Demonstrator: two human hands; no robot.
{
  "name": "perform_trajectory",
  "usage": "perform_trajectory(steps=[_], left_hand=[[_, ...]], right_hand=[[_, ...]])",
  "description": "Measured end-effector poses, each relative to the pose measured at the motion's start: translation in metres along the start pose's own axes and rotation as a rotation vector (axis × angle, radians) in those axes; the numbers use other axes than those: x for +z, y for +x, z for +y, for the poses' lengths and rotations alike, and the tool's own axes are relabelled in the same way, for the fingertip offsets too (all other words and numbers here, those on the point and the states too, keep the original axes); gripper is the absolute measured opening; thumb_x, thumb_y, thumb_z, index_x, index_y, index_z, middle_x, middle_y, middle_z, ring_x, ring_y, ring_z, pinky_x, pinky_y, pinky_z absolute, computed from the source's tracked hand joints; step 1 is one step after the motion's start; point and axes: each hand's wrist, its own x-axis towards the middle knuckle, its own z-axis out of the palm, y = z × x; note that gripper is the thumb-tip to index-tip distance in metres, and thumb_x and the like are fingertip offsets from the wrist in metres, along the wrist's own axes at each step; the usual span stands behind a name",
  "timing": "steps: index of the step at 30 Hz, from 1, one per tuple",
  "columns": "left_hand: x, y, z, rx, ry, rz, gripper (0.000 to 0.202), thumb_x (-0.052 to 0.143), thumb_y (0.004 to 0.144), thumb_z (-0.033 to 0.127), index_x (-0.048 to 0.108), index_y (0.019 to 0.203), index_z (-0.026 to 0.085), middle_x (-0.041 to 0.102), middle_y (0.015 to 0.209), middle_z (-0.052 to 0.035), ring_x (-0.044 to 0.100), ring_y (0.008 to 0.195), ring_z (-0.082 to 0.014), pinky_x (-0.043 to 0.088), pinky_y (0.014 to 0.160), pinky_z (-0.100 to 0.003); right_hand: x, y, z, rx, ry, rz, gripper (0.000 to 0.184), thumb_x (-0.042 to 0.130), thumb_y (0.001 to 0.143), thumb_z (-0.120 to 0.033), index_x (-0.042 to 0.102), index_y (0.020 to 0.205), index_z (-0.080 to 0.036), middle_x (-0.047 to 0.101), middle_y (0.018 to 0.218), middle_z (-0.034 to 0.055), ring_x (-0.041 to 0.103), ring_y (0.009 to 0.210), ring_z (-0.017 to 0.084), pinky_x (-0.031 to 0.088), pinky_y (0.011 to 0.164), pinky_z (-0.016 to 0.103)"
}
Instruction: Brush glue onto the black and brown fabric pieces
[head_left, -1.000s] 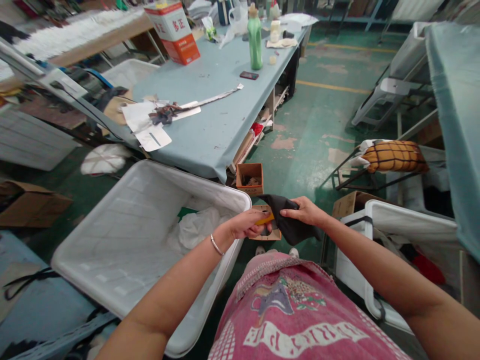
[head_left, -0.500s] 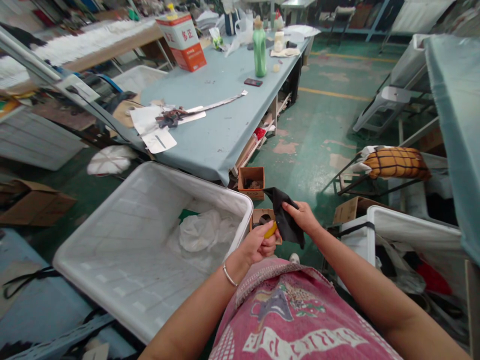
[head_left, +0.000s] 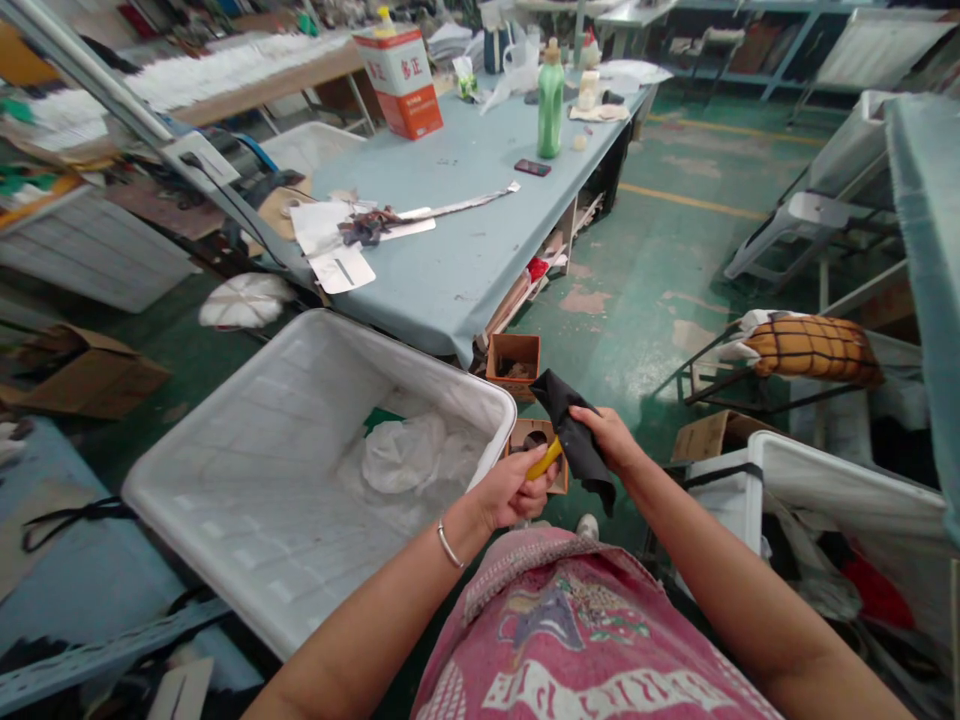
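I see my left hand (head_left: 516, 492) closed around a yellow tool (head_left: 544, 460), fingers curled tight on its handle. My right hand (head_left: 611, 438) pinches a black cloth (head_left: 574, 430), which hangs from the fingers just beside the tool's tip, above a small cardboard box (head_left: 535, 440) on the floor. To the left sits a white bin (head_left: 247, 480) with crumpled plastic (head_left: 409, 452) inside. On the blue table (head_left: 465, 260) stands a red-and-white tin (head_left: 399, 68) printed with the red characters "多正"; a green bottle (head_left: 550, 99) and a phone (head_left: 532, 167) are near it. My pink apron (head_left: 570, 640) bears lettering I cannot read.
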Motion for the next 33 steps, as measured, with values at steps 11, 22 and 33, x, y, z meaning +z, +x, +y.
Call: perform_trajectory(steps=[11, 22, 33], left_hand=[[-0.037, -0.017, -0.015, 0.125, 0.080, 0.300, 0.046, 0.048, 0.093, 0.063, 0.050, 0.079, 0.020, 0.027, 0.044, 0.0135, 0.012, 0.034, -0.0033, 0.010, 0.036, -0.015], [-0.040, -0.063, -0.003, 0.346, 0.093, 0.205, 0.050, 0.059, 0.085, 0.068, 0.053, 0.082, 0.019, 0.026, 0.045, 0.0144, 0.012, 0.036, -0.0026, 0.013, 0.038, -0.015], [-0.047, -0.031, 0.002, 0.422, 0.120, 0.363, 0.055, 0.058, 0.083, 0.073, 0.049, 0.075, 0.020, 0.032, 0.046, 0.0114, 0.019, 0.037, -0.0039, 0.013, 0.038, -0.018]], right_hand=[[0.050, 0.040, 0.044, -0.089, -0.250, 0.253, 0.044, 0.070, 0.063, -0.061, 0.056, 0.061, -0.019, 0.051, 0.053, -0.0035, 0.045, 0.053, 0.014, 0.033, 0.049, 0.026], [0.030, 0.049, 0.033, -0.161, -0.341, 0.638, 0.044, 0.069, 0.067, -0.066, 0.061, 0.071, -0.023, 0.061, 0.067, 0.0040, 0.057, 0.075, 0.025, 0.045, 0.069, 0.033], [0.077, -0.013, -0.007, 0.018, 0.432, -0.086, 0.042, 0.071, 0.076, -0.053, 0.070, 0.106, -0.024, 0.075, 0.098, 0.0054, 0.071, 0.087, 0.025, 0.058, 0.078, 0.036]])
